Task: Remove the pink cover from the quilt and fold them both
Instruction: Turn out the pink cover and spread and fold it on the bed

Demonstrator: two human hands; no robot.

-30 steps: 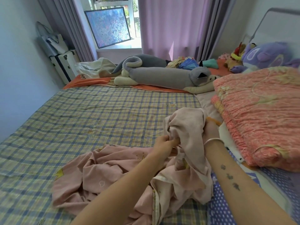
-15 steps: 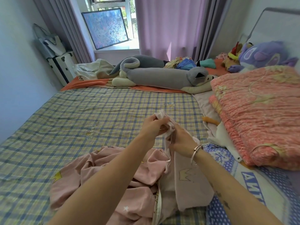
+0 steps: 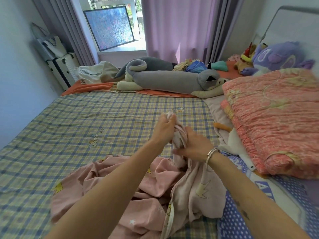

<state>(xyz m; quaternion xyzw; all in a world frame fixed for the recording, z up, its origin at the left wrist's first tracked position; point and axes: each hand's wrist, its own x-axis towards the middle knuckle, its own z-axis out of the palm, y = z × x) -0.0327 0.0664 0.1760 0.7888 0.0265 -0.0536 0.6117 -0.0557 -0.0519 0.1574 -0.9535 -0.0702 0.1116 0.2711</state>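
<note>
pink cover (image 3: 146,195): crumpled heap on plaid sheet (image 3: 86,118), near edge of bed, one bunch lifted
right hand (image 3: 195,145): fingers curled round lower part of the bunch
left hand (image 3: 164,128): fist gripping top of same bunch, just above right hand
quilt (image 3: 276,118): folded, right side of bed, apart from cover
grey plush (image 3: 165,78): lying across far end
</note>
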